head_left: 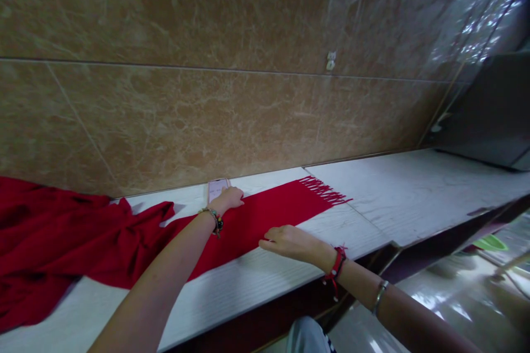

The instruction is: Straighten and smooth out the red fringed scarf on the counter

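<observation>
A red scarf with a fringed end lies stretched along a white worktop, its fringe pointing right. My left hand is at the scarf's far edge, fingers bent and closed on the cloth; its fingertips are partly hidden. At the near edge, my right hand hovers low with fingers loosely curved, thumb and forefinger slightly apart, and no cloth visibly gripped. Beside my left wrist, against the wall side, rests a phone with a lit screen. Toward the left the scarf runs into a crumpled heap of red cloth.
The white worktop runs along a brown marbled tile wall. A dark appliance-like box stands at its far right end. Open shelf space shows beneath the front edge. A green basin is on the floor at right.
</observation>
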`<state>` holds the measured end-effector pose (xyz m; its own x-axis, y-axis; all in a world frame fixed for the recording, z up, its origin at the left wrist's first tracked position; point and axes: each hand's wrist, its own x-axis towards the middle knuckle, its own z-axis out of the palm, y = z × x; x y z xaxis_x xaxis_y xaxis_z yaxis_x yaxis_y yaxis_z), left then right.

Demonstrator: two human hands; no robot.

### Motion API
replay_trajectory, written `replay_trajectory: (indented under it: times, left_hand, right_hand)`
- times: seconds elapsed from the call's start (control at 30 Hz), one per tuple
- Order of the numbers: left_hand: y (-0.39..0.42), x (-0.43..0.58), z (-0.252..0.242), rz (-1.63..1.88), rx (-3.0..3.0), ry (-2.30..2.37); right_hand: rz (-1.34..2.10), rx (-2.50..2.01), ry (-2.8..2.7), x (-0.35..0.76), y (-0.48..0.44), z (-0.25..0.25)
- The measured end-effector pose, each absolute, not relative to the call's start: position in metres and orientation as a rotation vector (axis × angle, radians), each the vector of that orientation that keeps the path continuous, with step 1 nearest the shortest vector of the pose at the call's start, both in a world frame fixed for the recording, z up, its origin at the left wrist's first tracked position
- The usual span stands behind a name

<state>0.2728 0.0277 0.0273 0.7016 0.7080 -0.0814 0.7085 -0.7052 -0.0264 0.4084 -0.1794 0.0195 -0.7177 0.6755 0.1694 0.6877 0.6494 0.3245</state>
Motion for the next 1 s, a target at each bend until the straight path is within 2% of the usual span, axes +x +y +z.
replay_trajectory:
  times: [0.23, 0.4, 0.73, 1.0]
  left_hand:
    - [0.034, 0.275, 0.035, -0.185, 2.827, 1.243]
    - [0.036, 0.274, 0.04, -0.126, 2.781, 1.254]
    - [0.038, 0.262, 0.059, -0.11, 2.691, 1.125]
    - [0.047, 0.256, 0.068, -0.131, 2.616, 1.122]
  right_hand:
    - [-0.734, -1.04, -2.856, 0.406, -0.169, 0.018]
    - [-0.717, -0.988, -2.821, 0.413, -0.165, 0.01]
    - [-0.68, -1.298, -2.59, 0.407, -0.164, 0.003]
    - [-0.641, -1.377, -2.559, 0.393, -0.171, 0.002]
